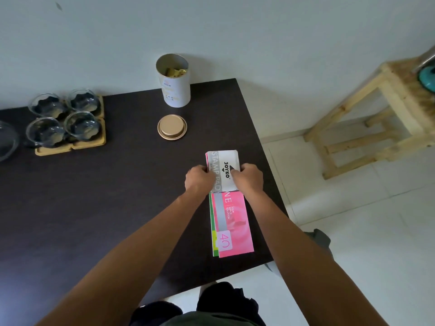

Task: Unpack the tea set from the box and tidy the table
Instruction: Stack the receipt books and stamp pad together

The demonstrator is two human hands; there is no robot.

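Forearms are stretched over the dark wooden table point(94, 208). A grey-white stamp pad box point(223, 171) is pinched at its sides by the left hand point(199, 178) and right hand point(248, 177), atop pink and green booklets point(231, 224). Beyond, a gold round lid point(172, 127) and open white cylindrical tin point(174, 83) are seen; far left, four glass cups point(63, 118) on bamboo coasters point(70, 147).

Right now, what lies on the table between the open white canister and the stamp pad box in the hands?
Head view: only the gold lid lies between the white canister and the stamp pad box; otherwise bare dark table.
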